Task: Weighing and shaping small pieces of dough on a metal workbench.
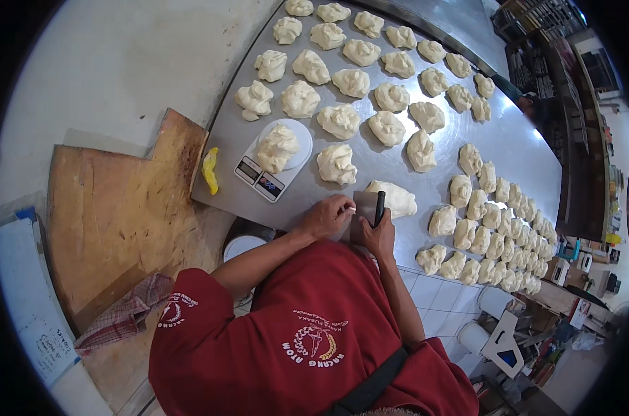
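My right hand is closed round the black handle of a dough scraper, whose flat metal blade stands at the table's near edge. Just left of the blade, my left hand has its fingers pinched together, with a small whitish bit of dough showing at the tips. Right behind the scraper lies a larger lump of dough, partly hidden by the blade and handle. To the left, a white digital kitchen scale carries one rough dough piece on its round plate.
Several rough dough pieces cover the far part of the steel table. Smaller shaped pieces stand in close rows on the right. A crumpled yellow wrapper lies at the left edge by a wooden board. White buckets stand below.
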`<state>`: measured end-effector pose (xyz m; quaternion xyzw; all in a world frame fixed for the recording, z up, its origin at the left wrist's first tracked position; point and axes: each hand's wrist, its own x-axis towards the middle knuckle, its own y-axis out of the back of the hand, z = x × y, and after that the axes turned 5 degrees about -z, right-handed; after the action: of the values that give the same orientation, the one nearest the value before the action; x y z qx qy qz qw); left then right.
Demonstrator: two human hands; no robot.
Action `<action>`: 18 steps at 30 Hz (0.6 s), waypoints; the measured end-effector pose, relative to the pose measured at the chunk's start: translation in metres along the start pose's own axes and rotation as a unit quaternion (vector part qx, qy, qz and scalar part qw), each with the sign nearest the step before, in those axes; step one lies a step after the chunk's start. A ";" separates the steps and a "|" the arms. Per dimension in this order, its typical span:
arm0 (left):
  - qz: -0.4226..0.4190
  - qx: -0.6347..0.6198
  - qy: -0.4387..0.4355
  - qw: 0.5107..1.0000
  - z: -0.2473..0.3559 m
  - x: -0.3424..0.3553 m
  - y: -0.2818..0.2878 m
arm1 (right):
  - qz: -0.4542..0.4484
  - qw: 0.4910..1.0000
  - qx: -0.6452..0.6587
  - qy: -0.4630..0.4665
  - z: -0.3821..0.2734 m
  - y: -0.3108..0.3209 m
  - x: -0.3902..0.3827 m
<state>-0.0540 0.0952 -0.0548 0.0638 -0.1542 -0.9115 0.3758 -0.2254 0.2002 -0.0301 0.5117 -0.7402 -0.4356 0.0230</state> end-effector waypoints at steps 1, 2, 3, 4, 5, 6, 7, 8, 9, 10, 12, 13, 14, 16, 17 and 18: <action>-0.004 0.000 -0.002 1.000 0.008 0.000 0.008 | -0.005 1.000 0.002 -0.001 0.002 -0.001 0.000; 0.060 0.012 -0.008 0.998 0.014 0.002 0.019 | -0.008 1.000 0.005 -0.003 0.003 -0.001 0.001; 0.123 0.024 -0.014 0.992 0.020 0.004 0.032 | -0.011 1.000 0.007 -0.005 0.004 -0.001 0.003; 0.198 0.106 -0.069 0.972 0.030 0.009 0.053 | -0.007 1.000 0.010 -0.009 0.006 0.000 0.002; 0.223 0.172 -0.090 0.955 0.030 0.015 0.076 | -0.015 0.996 0.085 -0.006 0.010 0.003 0.001; 0.255 0.275 -0.129 0.918 0.022 0.020 0.103 | -0.025 0.987 0.159 0.000 0.014 0.006 0.001; 0.283 0.372 -0.167 0.868 0.011 0.024 0.129 | -0.034 0.972 0.232 0.006 0.018 0.010 0.000; 0.257 0.381 -0.097 0.883 -0.012 0.019 0.148 | -0.046 0.952 0.302 0.014 0.020 0.012 -0.002; 0.242 0.424 -0.089 0.868 -0.027 0.018 0.162 | -0.044 0.953 0.301 0.013 0.018 0.015 -0.002; 0.226 0.465 -0.081 0.852 -0.040 0.016 0.171 | -0.031 0.946 0.322 0.003 0.016 0.019 -0.002; 0.203 0.454 -0.114 0.860 -0.031 0.013 0.175 | 0.009 0.931 0.364 -0.023 0.011 0.032 -0.001; 0.185 0.448 -0.142 0.863 -0.026 0.014 0.176 | 0.031 0.922 0.384 -0.035 0.012 0.038 0.000; 0.182 0.444 -0.147 0.865 -0.026 0.017 0.178 | 0.038 0.922 0.384 -0.037 0.013 0.043 0.002; 0.162 0.457 -0.170 0.858 -0.028 0.024 0.183 | 0.065 0.925 0.372 -0.035 0.018 0.054 0.007; 0.152 0.464 -0.181 0.854 -0.030 0.028 0.186 | 0.078 0.927 0.366 -0.033 0.022 0.060 0.010; 0.142 0.471 -0.193 0.849 -0.032 0.031 0.188 | 0.090 0.928 0.360 -0.032 0.025 0.066 0.012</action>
<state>0.0566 -0.0605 -0.0234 0.0338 -0.6416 -0.6605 0.3885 -0.2914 0.2131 -0.0064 0.4022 -0.8907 -0.1522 -0.1475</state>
